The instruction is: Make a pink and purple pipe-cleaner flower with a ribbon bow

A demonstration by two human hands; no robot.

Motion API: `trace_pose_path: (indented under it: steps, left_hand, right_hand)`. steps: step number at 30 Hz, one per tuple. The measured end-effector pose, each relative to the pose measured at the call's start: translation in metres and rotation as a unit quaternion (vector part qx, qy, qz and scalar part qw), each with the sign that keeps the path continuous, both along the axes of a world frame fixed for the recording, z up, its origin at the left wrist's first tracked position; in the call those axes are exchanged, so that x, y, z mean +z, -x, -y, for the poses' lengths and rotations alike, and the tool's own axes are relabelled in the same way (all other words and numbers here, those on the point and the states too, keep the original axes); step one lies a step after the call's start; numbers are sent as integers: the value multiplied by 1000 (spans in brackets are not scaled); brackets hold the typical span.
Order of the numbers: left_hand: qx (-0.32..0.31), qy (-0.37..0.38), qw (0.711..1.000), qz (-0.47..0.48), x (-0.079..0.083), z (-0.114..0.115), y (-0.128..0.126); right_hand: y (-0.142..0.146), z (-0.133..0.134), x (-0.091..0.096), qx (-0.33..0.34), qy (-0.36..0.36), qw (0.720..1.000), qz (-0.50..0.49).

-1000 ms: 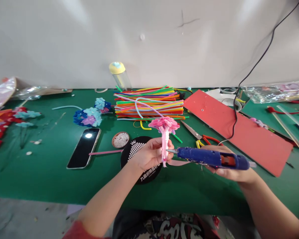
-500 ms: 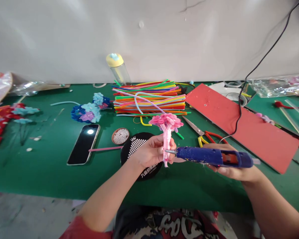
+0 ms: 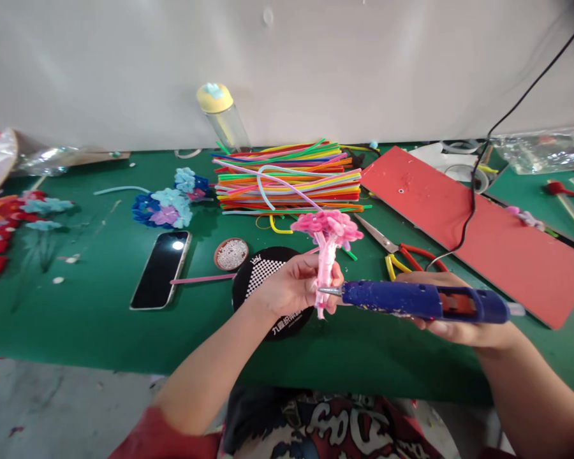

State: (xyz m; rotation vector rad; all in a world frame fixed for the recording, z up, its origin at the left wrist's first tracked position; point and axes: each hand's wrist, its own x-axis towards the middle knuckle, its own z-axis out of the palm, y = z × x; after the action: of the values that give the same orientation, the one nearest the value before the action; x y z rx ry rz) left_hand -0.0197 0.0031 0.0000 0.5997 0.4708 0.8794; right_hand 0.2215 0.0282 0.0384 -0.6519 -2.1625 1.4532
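My left hand [image 3: 294, 287] is closed round the stem of a pink pipe-cleaner flower bunch [image 3: 326, 255], held upright over a round black pad [image 3: 258, 280]. Its blossoms are darker pink than the pale stem. In my right hand [image 3: 452, 328] lies a blue hot glue gun [image 3: 402, 299], pointing left. The metal nozzle touches or nearly touches the lower stem; which of the two I cannot tell. Most of my right fingers are hidden behind the gun. Just behind that hand are scissors [image 3: 392, 245] with red and yellow handles.
Colourful pipe cleaners [image 3: 287, 185] lie stacked behind my hands. To the left are a phone [image 3: 160, 271], a dish of white beads [image 3: 231, 254] and blue flowers [image 3: 165, 207]. A red board [image 3: 478, 236] lies right, crossed by a black cord [image 3: 473, 185]. A yellow-lidded bottle [image 3: 224, 124] stands behind.
The camera view has shifted slightly. Both hands keep their holds, and the flower bunch is tilted a little more to the right. The nozzle stays at the lower stem.
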Motion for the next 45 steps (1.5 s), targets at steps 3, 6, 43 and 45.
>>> trace_pose_path:
  steps: [3,6,43,45]
  left_hand:
    - [1,-1,1000,6,-2,0,0]
    - [-5,-12,1000,25,-4,-1,0]
    - [-36,-46,996,69,-10,-3,2]
    - [-35,-44,996,68,-9,-2,2]
  right_hand:
    - [2,0,1,8,-23,1000,-13]
    - [3,-1,0,14,-38,999,-17]
    - [2,-3,-1,24,-116,993,7]
    - [2,-3,-1,27,-118,993,11]
